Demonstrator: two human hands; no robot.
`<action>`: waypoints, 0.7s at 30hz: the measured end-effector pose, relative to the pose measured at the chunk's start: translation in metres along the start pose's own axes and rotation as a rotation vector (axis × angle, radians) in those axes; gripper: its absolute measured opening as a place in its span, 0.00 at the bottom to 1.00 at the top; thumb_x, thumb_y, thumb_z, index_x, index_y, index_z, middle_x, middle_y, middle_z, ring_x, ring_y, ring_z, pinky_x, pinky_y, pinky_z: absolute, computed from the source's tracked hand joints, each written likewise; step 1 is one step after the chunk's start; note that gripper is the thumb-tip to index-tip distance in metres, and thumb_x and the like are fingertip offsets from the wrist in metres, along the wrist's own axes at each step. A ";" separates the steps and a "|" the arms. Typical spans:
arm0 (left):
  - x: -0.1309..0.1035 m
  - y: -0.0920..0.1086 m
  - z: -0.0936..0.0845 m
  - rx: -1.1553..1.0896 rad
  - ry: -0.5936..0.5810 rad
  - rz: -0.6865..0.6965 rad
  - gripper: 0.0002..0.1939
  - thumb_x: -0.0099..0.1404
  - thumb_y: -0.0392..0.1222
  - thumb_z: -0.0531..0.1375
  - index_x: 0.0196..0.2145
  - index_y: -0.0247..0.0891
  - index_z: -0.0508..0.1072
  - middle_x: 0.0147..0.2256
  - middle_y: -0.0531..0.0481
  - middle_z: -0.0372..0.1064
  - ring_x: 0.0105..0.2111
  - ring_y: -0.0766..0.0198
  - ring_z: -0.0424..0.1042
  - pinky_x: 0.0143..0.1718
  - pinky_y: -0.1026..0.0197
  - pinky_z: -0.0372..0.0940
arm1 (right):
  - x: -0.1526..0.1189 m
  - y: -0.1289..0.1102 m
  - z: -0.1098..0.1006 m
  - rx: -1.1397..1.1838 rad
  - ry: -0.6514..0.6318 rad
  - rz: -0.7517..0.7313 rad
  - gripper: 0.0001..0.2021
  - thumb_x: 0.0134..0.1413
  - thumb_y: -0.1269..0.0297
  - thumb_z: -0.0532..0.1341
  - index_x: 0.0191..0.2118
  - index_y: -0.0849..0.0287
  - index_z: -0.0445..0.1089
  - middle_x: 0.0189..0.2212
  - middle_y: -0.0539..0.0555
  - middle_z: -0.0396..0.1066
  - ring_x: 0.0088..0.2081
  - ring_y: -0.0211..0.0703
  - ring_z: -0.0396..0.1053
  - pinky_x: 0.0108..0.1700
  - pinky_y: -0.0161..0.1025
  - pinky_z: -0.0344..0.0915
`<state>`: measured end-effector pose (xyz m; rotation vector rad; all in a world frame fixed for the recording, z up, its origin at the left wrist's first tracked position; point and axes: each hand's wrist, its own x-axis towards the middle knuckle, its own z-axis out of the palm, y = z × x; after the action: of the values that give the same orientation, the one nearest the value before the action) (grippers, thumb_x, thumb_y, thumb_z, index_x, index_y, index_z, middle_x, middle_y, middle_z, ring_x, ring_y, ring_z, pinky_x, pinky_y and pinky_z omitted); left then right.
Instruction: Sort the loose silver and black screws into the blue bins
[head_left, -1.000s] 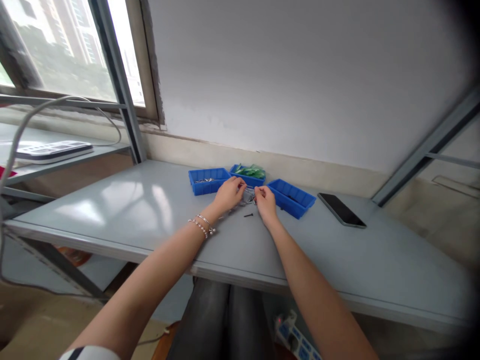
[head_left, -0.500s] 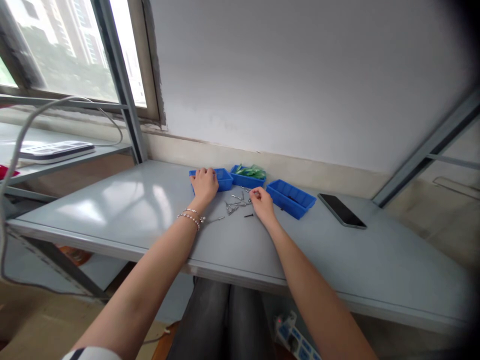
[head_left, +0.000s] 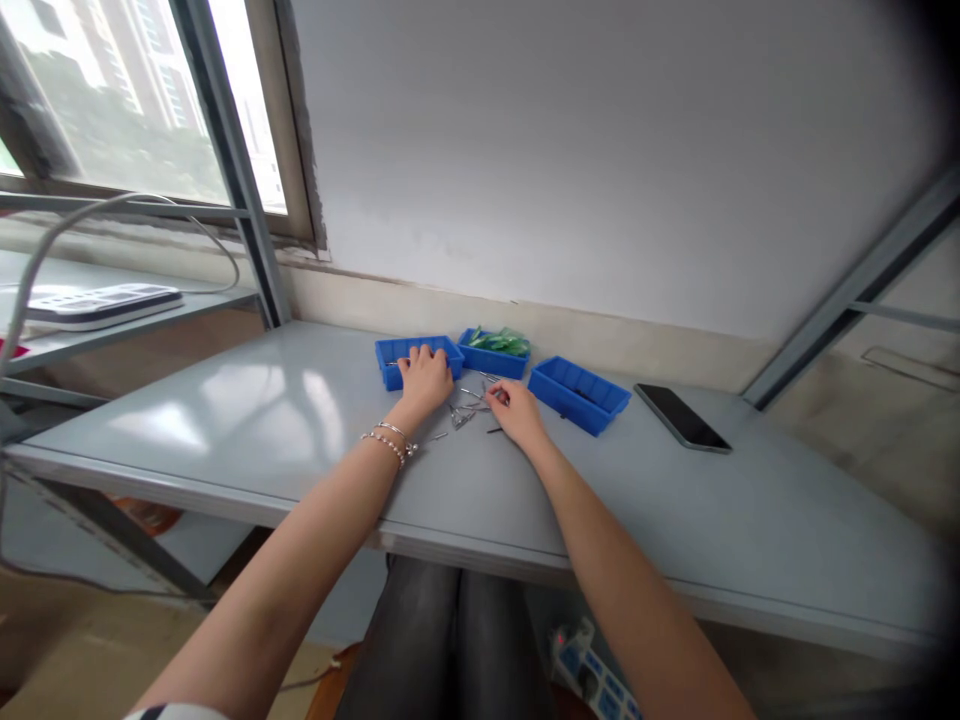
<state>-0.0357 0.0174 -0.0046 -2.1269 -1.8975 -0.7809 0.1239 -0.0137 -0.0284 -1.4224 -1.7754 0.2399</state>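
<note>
My left hand (head_left: 426, 380) is over the front right part of the left blue bin (head_left: 388, 372), thumb and fingers apart and bent downward; its fingertips are partly hidden. My right hand (head_left: 519, 410) is low over a small heap of silvery screw-like pieces (head_left: 460, 416), thumb and index finger pinched together. Whatever is in that pinch is too small to make out. A dark screw (head_left: 495, 430) lies just left of the right hand. One more thin silvery piece (head_left: 439, 436) lies nearer me, by the left wrist.
Green plastic packets (head_left: 504, 342) fill the middle blue bin (head_left: 487, 363). Small dark pieces lie inside the right blue bin (head_left: 592, 412). A phone (head_left: 682, 417) rests farther right on the grey table (head_left: 247, 440). Metal posts (head_left: 259, 255) stand at both ends.
My left hand has shifted right, from the left bin's left side to its right side. The right hand has moved slightly left, its fingers still pinched.
</note>
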 end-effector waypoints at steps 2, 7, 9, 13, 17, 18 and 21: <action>0.000 0.001 0.000 -0.006 -0.017 -0.005 0.14 0.59 0.39 0.49 0.41 0.33 0.66 0.42 0.35 0.60 0.46 0.44 0.56 0.43 0.43 0.54 | 0.000 0.003 0.001 -0.051 0.015 -0.012 0.07 0.45 0.64 0.59 0.31 0.60 0.70 0.29 0.54 0.62 0.32 0.39 0.60 0.40 0.37 0.57; -0.002 0.005 -0.002 -0.007 -0.011 -0.024 0.15 0.57 0.36 0.49 0.42 0.33 0.64 0.42 0.34 0.59 0.46 0.45 0.56 0.44 0.44 0.53 | -0.002 0.009 0.006 -0.198 -0.099 0.044 0.10 0.41 0.63 0.63 0.34 0.58 0.72 0.30 0.55 0.62 0.35 0.43 0.60 0.42 0.42 0.57; -0.004 0.008 -0.002 -0.001 0.002 -0.037 0.15 0.56 0.35 0.49 0.42 0.32 0.63 0.42 0.34 0.59 0.46 0.45 0.56 0.45 0.44 0.53 | -0.002 0.010 0.007 -0.223 -0.127 0.043 0.08 0.42 0.65 0.62 0.32 0.58 0.73 0.28 0.54 0.62 0.34 0.43 0.60 0.40 0.41 0.57; -0.008 0.014 -0.003 -0.007 0.020 -0.030 0.15 0.55 0.34 0.49 0.42 0.32 0.63 0.43 0.34 0.58 0.47 0.45 0.56 0.46 0.44 0.52 | -0.001 0.011 0.007 -0.210 -0.136 0.042 0.06 0.44 0.69 0.60 0.31 0.58 0.73 0.26 0.53 0.63 0.31 0.40 0.60 0.37 0.38 0.57; -0.009 0.016 -0.004 -0.019 0.027 -0.031 0.16 0.55 0.33 0.49 0.42 0.32 0.62 0.44 0.34 0.56 0.47 0.44 0.55 0.44 0.44 0.53 | 0.001 0.011 0.005 -0.194 -0.182 0.059 0.06 0.45 0.71 0.59 0.31 0.58 0.72 0.24 0.52 0.63 0.28 0.39 0.60 0.34 0.36 0.56; -0.009 0.016 -0.003 -0.026 0.030 -0.026 0.16 0.55 0.33 0.49 0.42 0.32 0.62 0.45 0.34 0.56 0.47 0.44 0.55 0.44 0.44 0.54 | 0.001 0.011 0.005 -0.193 -0.193 0.062 0.05 0.45 0.71 0.59 0.31 0.59 0.72 0.24 0.52 0.63 0.28 0.39 0.60 0.34 0.36 0.56; -0.008 0.016 -0.001 -0.072 0.018 0.020 0.17 0.54 0.33 0.49 0.43 0.33 0.62 0.48 0.35 0.54 0.47 0.46 0.55 0.43 0.46 0.56 | 0.000 0.011 0.004 -0.232 -0.179 0.049 0.05 0.45 0.69 0.60 0.31 0.59 0.71 0.27 0.54 0.63 0.32 0.42 0.61 0.37 0.38 0.57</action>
<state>-0.0209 0.0072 -0.0043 -2.1691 -1.8634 -0.8742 0.1291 -0.0086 -0.0378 -1.6537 -1.9660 0.1972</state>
